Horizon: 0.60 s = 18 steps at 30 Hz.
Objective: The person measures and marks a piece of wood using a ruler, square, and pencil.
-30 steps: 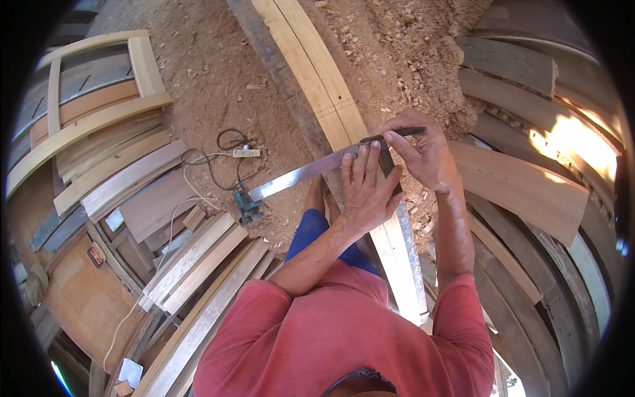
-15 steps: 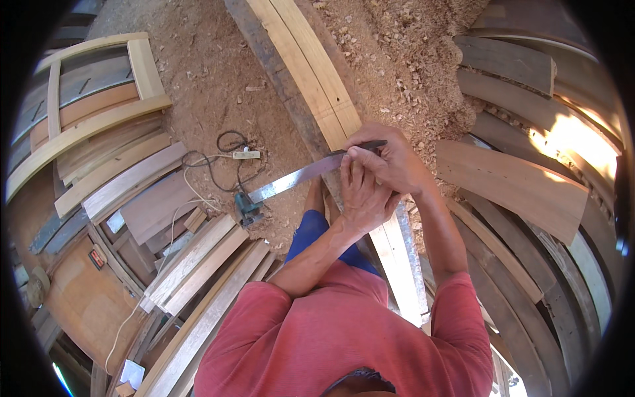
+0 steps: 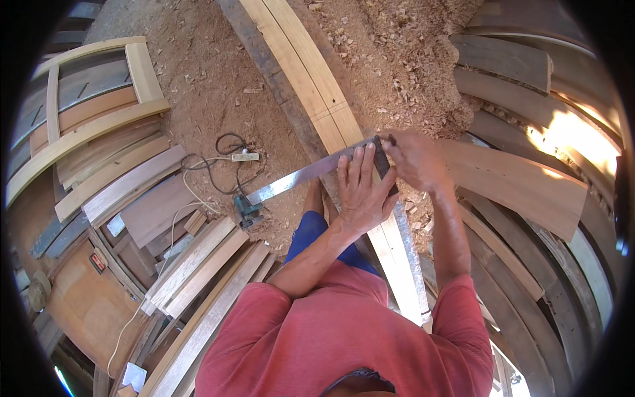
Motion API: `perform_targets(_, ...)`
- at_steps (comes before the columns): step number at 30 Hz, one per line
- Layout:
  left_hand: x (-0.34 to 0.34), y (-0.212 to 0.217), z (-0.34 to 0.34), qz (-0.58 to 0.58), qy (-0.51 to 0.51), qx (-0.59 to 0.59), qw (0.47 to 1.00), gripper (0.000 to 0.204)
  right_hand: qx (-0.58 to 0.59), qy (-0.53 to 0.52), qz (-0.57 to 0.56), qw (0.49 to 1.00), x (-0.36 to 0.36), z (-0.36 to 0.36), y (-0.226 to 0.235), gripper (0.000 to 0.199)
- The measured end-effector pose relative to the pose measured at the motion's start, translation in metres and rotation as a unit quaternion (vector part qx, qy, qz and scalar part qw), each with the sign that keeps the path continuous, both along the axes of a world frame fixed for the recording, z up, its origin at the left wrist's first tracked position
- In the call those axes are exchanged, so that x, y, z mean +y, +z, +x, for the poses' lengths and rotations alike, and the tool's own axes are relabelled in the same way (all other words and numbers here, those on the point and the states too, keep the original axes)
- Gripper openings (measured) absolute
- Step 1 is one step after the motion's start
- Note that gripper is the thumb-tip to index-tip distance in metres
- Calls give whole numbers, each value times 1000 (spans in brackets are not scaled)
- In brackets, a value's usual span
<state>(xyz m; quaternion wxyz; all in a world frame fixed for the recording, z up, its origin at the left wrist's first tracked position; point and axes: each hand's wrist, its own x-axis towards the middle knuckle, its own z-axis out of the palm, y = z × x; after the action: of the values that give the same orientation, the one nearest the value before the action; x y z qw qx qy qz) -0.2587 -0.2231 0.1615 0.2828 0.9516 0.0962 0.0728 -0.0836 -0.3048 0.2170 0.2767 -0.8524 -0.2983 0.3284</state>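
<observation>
- A metal try square (image 3: 311,173) lies across a long pale wooden plank (image 3: 317,92) just above the middle of the frame; its shiny blade runs down and to the left, past the plank's edge, and its dark stock sits on the plank under the hands.
- The left hand (image 3: 362,192) lies flat on the square where blade meets stock, palm down, fingers stretched and slightly spread, pointing toward the top of the frame; it presses rather than grips.
- The left forearm comes up from the lower middle of the frame, bent at the elbow over a blue-clad knee.
- The right hand (image 3: 413,159) sits just to the right of the left one, touching the far end of the stock, fingers curled in a pinch around a small dark thing, likely a pencil, too small to tell for sure.
- The right forearm runs nearly straight down to a red sleeve at the lower right.
- The plank runs diagonally from the top centre to the lower right, on a darker beam.
- Left of the blade's tip, a green power tool (image 3: 248,210) and a coiled cord (image 3: 218,159) lie on the sawdust-covered floor (image 3: 198,73).
- Curved boards (image 3: 516,178) are stacked at the right, straight boards and a wooden frame (image 3: 86,119) at the left.
</observation>
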Motion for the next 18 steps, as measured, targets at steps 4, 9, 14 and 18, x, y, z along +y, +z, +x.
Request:
perform_targets(4, 0, -4, -2, 2, -2, -16, 1000, 60, 129, -65, -4, 990, -8, -27, -15, 24)
perform_targets(9, -1, -1, -5, -16, 6, -11, 1000, 55, 186, -100, 23, 977, -17, -33, -20, 26)
perform_targets(14, 0, 2, -5, -17, 8, -8, 1000, 52, 187, -104, 21, 977, -17, -35, -25, 26)
perform_targets(18, 0, 0, -6, -15, 5, -18, 1000, 53, 189, -109, 37, 975, -18, -37, -28, 26)
